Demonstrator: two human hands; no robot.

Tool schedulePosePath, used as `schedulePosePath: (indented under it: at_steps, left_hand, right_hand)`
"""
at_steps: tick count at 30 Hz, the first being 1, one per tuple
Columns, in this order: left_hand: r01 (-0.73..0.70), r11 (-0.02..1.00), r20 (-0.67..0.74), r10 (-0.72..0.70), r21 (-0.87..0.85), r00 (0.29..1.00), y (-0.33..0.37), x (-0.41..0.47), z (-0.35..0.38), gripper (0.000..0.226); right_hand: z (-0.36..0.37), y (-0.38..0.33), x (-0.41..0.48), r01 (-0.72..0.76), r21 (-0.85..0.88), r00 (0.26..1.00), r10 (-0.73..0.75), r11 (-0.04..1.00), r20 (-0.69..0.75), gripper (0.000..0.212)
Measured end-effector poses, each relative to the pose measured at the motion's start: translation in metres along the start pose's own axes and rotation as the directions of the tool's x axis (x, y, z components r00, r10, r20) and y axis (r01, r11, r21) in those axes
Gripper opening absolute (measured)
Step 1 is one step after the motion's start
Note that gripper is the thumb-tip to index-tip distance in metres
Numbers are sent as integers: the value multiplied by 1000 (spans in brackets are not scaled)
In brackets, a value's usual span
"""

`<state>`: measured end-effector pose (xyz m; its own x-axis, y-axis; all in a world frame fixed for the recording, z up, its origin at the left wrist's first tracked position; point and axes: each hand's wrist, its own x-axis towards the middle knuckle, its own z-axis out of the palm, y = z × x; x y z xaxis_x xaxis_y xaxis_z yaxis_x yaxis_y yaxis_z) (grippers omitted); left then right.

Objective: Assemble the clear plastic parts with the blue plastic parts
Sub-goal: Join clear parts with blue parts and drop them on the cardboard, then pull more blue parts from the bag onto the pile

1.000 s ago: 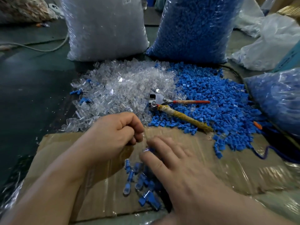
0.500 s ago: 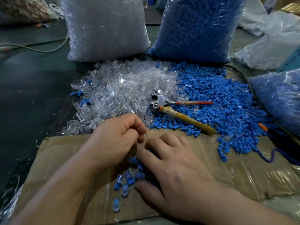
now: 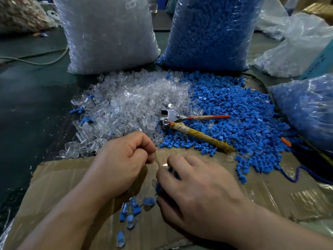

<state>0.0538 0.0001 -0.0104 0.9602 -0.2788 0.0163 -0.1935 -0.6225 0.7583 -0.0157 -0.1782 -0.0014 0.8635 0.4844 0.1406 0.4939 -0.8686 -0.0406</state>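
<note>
A few joined pieces (image 3: pixel 126 212) lie nearest on the cardboard (image 3: pixel 54 186), blue inside clear. Their long axes run roughly near to far, and the closest has its rounded clear end toward the person. Just past them the two hands meet over the cardboard. The left hand (image 3: pixel 122 159) is curled tight, thumb against forefinger, pinching a clear part (image 3: pixel 157 162) that sticks out to the right toward the other hand. How its long axis lies I cannot tell. The right hand (image 3: pixel 198 192) has its fingers bent down around a blue part (image 3: pixel 172 171), which is mostly hidden under the forefinger, so its direction is unclear.

Beyond the cardboard edge a clear heap (image 3: pixel 135 101) lies left and a blue heap (image 3: pixel 237 112) right, touching. Pliers (image 3: pixel 173 118) rest across the seam, head to the left, handles splayed right. Farthest back stand a clear bag (image 3: pixel 108 33) and a blue bag (image 3: pixel 210 33).
</note>
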Motion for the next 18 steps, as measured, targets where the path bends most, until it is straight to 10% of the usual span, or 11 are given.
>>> schedulePosePath:
  at_steps: [18]
  left_hand:
    - [8,998,-32,-6,68,999,1,-1,2,37]
  right_hand:
    - [-4,3,13,-26,23,999,25,999,37,30]
